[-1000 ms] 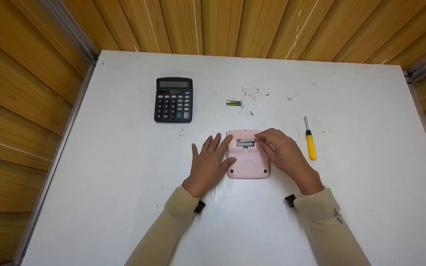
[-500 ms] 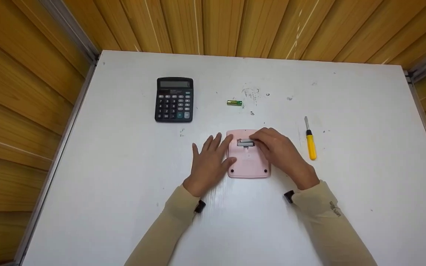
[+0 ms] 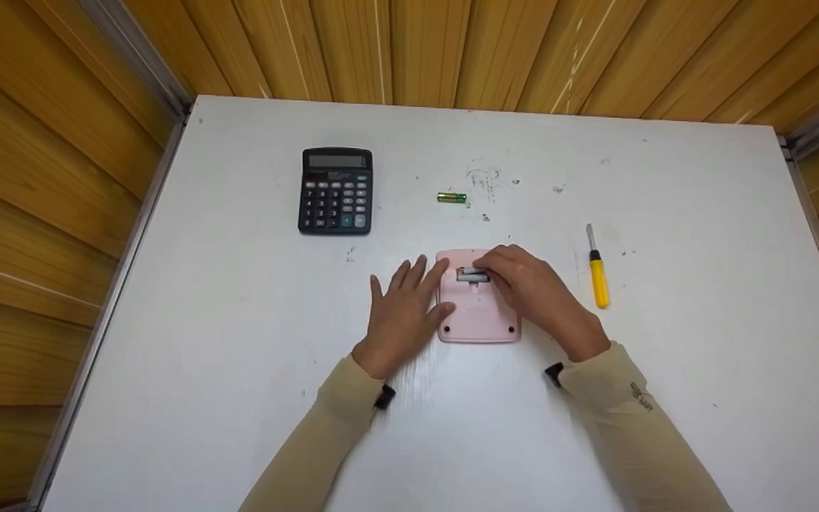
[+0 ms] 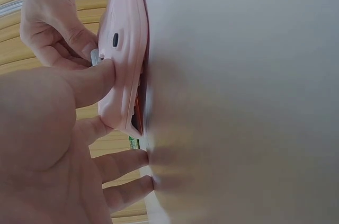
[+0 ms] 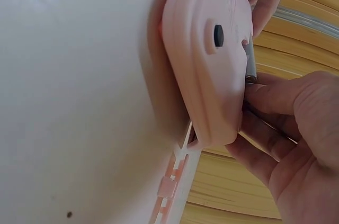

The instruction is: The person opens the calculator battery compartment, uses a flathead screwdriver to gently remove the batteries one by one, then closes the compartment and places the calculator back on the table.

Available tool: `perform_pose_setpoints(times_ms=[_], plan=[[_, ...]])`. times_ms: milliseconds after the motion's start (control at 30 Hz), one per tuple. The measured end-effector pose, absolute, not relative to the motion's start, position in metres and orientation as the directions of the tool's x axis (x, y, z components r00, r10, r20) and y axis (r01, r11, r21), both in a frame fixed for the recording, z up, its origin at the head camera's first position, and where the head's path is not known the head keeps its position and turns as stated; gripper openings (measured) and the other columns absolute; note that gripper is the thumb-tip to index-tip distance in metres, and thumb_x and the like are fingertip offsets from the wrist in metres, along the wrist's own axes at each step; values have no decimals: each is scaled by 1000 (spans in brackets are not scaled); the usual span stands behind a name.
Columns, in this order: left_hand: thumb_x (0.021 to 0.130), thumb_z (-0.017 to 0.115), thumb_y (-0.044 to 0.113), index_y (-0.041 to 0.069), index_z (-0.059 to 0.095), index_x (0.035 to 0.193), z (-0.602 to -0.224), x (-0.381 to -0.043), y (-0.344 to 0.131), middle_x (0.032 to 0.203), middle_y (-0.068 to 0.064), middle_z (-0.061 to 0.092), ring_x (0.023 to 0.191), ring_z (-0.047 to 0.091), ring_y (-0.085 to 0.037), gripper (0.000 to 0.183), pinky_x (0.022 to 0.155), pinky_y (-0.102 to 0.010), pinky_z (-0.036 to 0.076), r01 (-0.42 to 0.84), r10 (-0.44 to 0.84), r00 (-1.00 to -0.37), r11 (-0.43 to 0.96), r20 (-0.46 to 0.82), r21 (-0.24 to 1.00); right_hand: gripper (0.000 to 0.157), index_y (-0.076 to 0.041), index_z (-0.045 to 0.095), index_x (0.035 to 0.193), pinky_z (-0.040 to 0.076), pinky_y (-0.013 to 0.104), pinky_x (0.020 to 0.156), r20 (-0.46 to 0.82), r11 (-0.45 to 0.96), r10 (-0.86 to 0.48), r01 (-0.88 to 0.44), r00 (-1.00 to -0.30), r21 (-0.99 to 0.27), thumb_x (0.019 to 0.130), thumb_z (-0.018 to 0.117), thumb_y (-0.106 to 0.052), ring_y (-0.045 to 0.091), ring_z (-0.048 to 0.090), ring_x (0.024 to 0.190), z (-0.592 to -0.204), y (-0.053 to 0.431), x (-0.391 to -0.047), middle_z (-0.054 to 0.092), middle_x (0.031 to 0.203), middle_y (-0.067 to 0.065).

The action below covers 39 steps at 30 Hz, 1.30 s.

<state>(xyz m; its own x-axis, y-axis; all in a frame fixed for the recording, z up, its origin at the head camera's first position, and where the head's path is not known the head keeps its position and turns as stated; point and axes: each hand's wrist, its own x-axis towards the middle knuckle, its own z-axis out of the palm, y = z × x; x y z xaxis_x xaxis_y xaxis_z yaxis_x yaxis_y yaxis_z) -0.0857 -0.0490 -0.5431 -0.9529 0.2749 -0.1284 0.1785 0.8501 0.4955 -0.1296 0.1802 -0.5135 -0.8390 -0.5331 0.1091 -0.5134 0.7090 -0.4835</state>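
A pink calculator [image 3: 479, 323] lies back side up, its battery compartment uncovered and holding two silver-grey batteries [image 3: 472, 277] side by side. My left hand [image 3: 402, 320] rests along the calculator's left side, fingers spread; the thumb lies on the back of the casing, as the left wrist view also shows. With thumb and fingers my right hand [image 3: 530, 288] pinches the right end of the upper battery [image 5: 251, 62], at the compartment. The right fingertips partly cover that battery in the head view. A spring shows beside its end in the right wrist view.
A black calculator [image 3: 336, 192] lies face up at the back left of the white table [image 3: 203, 299]. Behind the pink calculator lies a green and gold battery [image 3: 451, 198]. To the right is a screwdriver [image 3: 598, 277] with a yellow handle. Wood-patterned panels [image 3: 424, 53] stand behind the table.
My right hand has shifted slightly left over the compartment. The upper battery, tilted and raised at its right end before, now sits lower and more level. My left hand has stayed put.
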Motion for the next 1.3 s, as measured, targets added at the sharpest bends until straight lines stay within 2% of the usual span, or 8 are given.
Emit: perform_pose_setpoints(times_ms=[367, 800, 1300], plan=[[108, 58, 50, 28, 34, 169, -543, -85, -50, 172, -12, 32, 158, 26, -36, 70, 118, -79, 13, 207, 287, -953, 851, -98, 482, 22, -1, 76, 121, 55, 44, 102, 168, 681, -550, -556, -818, -477, 100, 71, 4, 29, 68, 115, -515, 183, -129, 72, 119, 11], [108, 58, 51, 29, 32, 169, -542, -85, -50, 172, -11, 30, 159, 24, -35, 70, 119, -77, 10, 192, 284, -952, 847, -117, 496, 26, 0, 75, 123, 55, 42, 102, 219, 664, -534, -566, -816, -488, 98, 72, 6, 27, 69, 113, -515, 186, -128, 72, 118, 9], [107, 59, 50, 30, 31, 169, -542, -86, -48, 173, -11, 30, 160, 23, -35, 71, 119, -77, 10, 180, 277, -952, 853, -132, 491, 24, -1, 77, 116, 58, 36, 95, 421, 629, -446, -611, -790, -481, 94, 75, 9, 24, 71, 107, -517, 193, -137, 74, 110, 8]])
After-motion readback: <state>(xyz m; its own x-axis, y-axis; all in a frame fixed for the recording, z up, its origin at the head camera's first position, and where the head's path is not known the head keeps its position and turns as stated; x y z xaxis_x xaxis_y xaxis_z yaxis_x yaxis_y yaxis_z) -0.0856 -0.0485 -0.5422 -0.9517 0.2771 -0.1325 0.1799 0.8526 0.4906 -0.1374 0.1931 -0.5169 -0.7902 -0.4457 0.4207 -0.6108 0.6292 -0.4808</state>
